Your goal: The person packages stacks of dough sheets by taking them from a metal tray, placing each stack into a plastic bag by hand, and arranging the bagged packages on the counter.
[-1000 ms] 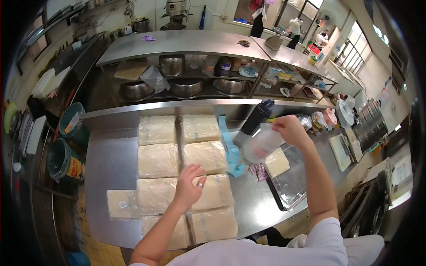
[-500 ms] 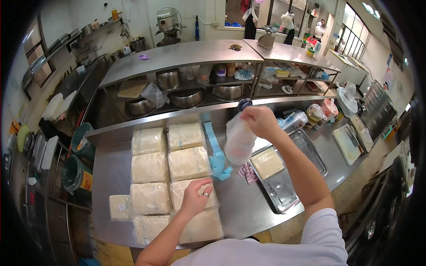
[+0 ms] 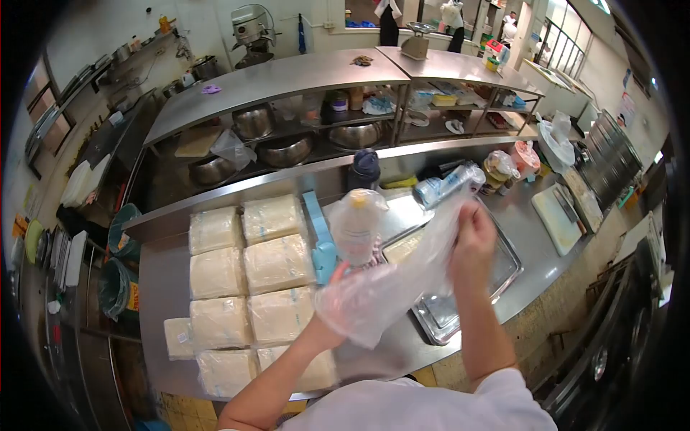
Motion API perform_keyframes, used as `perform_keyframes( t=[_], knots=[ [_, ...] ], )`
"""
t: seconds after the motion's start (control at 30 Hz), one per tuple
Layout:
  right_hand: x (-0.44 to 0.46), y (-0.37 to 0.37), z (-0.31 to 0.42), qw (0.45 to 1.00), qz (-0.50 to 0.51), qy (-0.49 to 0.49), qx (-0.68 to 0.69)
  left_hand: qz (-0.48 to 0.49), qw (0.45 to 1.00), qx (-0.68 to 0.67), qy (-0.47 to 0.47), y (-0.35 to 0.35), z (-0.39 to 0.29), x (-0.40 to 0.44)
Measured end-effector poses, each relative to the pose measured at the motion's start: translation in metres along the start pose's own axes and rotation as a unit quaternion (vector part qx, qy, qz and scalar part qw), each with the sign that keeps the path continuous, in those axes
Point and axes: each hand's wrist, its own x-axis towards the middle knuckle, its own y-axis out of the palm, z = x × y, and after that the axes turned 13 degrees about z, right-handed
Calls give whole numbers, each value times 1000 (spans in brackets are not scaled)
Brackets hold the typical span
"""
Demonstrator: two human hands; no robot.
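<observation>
My right hand is closed on one end of a thin clear plastic bag, which stretches down and left across the table. My left hand is at the bag's other end; the film covers most of it, with one finger pointing up, and I cannot tell whether the fingers grip. Beyond the bag stands a clear bottle with a yellow top. Left of my hands lie two columns of pale, flat plastic-wrapped packs, with a smaller wrapped pack beside them. Blue strip material lies between packs and bottle.
A metal tray with a pale slab sits to the right. Behind it are a dark-capped bottle, a plastic roll and wrapped jars. A cutting board with a knife lies far right. A raised metal ledge runs along the back.
My right hand has moved right and down, drawing the plastic bag out across the table. My left hand has left the packs for the bag's lower end. The yellow-topped bottle now shows clearly.
</observation>
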Motion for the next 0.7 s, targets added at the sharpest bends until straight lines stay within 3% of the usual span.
perform_keyframes(
  t=[0.07, 0.13, 0.23, 0.27, 0.33, 0.43, 0.53, 0.63, 0.7],
  knots=[
    [-33, -12, -45, 996, -57, 73, 10, 41, 996, -54, -50, 17, 25, 2],
    [-68, -45, -113, 986, -31, 158, 44, 11, 989, -17, -145, 28, 27, -6],
    [-94, -112, -210, 956, 70, 282, -43, -91, 977, -50, -188, 30, 54, -25],
    [-90, -127, -217, 949, 121, 214, -195, -135, 971, -74, -184, 27, 62, -30],
    [-70, -148, -222, 851, 218, 57, -475, -154, 969, -70, -181, 25, 44, -35],
    [-25, -147, -225, 740, 390, -2, -549, -152, 959, -37, -236, 29, 18, -38],
    [13, -144, -244, 549, 557, -99, -615, -137, 954, 45, -264, 37, 14, -39],
    [32, -141, -255, 495, 617, -129, -599, -131, 953, 110, -251, 49, 14, -47],
    [29, -156, -277, 480, 584, -241, -609, -136, 949, 143, -244, 59, 17, -55]
  ],
)
